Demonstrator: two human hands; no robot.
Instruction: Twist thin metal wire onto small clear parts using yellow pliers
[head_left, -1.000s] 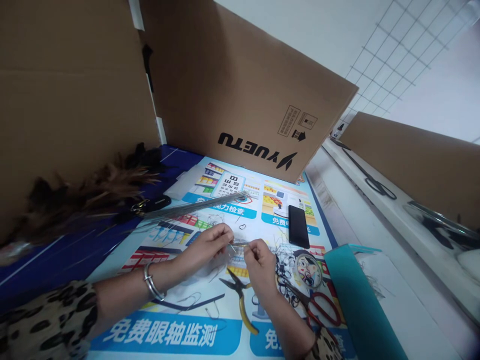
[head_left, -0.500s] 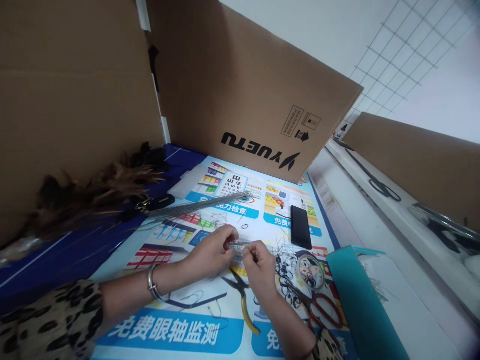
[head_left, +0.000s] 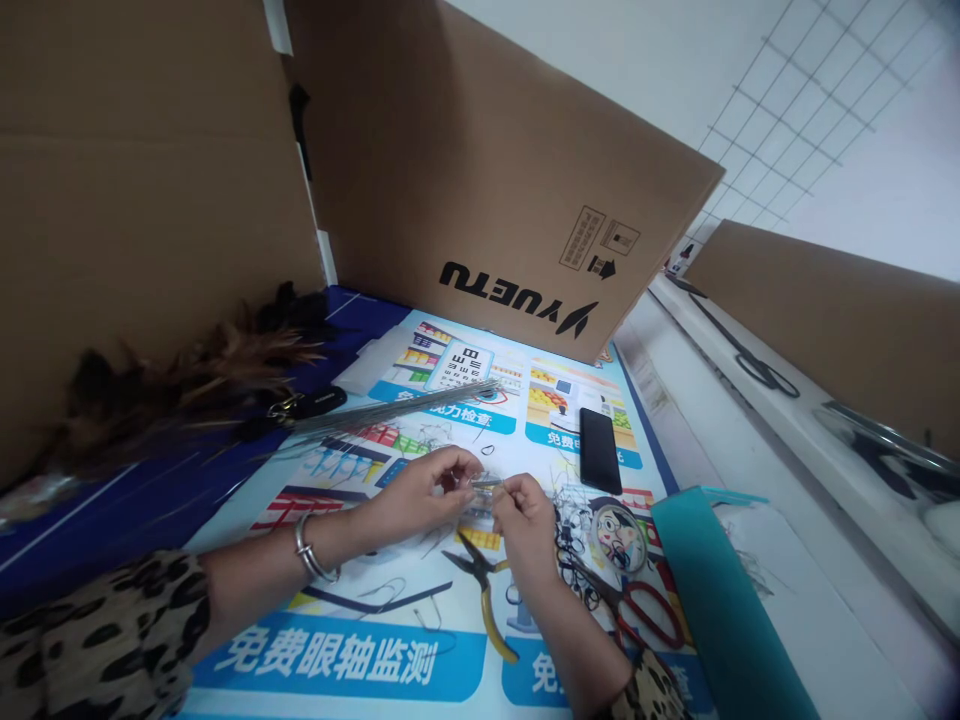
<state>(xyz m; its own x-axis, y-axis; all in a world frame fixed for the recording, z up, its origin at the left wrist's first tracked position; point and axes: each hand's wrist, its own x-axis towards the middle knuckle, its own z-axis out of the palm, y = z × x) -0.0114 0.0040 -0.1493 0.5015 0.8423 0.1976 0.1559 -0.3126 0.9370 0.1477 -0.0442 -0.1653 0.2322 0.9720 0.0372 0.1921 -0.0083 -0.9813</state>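
My left hand (head_left: pixel 424 490) and my right hand (head_left: pixel 525 515) meet over a printed poster (head_left: pixel 360 660) on the table. Both pinch the ends of a short thin metal wire piece (head_left: pixel 487 483) held between them. The left wrist wears a silver bangle (head_left: pixel 311 555). Yellow-handled pliers (head_left: pixel 484 590) lie just below my hands. Red-handled scissors (head_left: pixel 645 610) lie to the right of my right forearm. A bundle of long straight wires (head_left: pixel 397 410) rests on the poster beyond my hands.
Cardboard walls (head_left: pixel 487 170) stand behind and to the left. Brown feathers (head_left: pixel 187 380) lie at the left. A black phone (head_left: pixel 598 450), a round tin of small rings (head_left: pixel 619 525), a teal folder (head_left: pixel 712 600) and loose wire bits sit at the right.
My hands have drawn slightly closer together around the wire piece and shifted a little to the right. Nothing else on the table has moved.
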